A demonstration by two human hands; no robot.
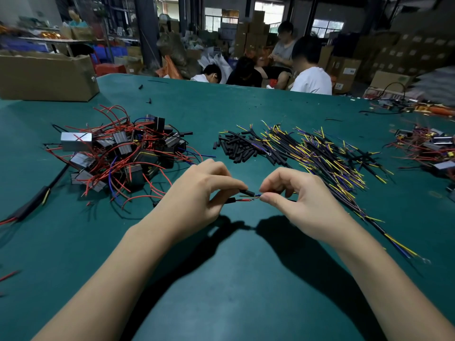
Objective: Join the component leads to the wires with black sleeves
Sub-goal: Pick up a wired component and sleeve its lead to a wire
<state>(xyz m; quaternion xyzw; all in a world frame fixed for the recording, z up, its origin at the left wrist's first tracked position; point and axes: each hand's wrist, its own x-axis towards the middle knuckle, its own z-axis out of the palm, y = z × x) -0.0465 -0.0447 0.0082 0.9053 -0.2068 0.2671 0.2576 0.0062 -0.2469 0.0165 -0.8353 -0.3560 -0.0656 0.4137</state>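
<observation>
My left hand (197, 193) pinches two leads, each carrying a short black sleeve (247, 192), one blue and one red (242, 199). My right hand (300, 200) pinches the bare wire ends that meet those leads between the two hands. A pile of black and silver components with red and blue leads (123, 153) lies at the left. Loose black sleeves (236, 148) lie in a heap ahead. Black cables with yellow and blue wire ends (327, 158) spread to the right. Where the held wires run past my palms is hidden.
The work lies on a green table (221, 279). A cardboard box (46, 75) stands at the far left. Another small pile of components (428, 146) sits at the right edge. A black cable (32, 203) lies at the left. Several people sit beyond the table's far edge.
</observation>
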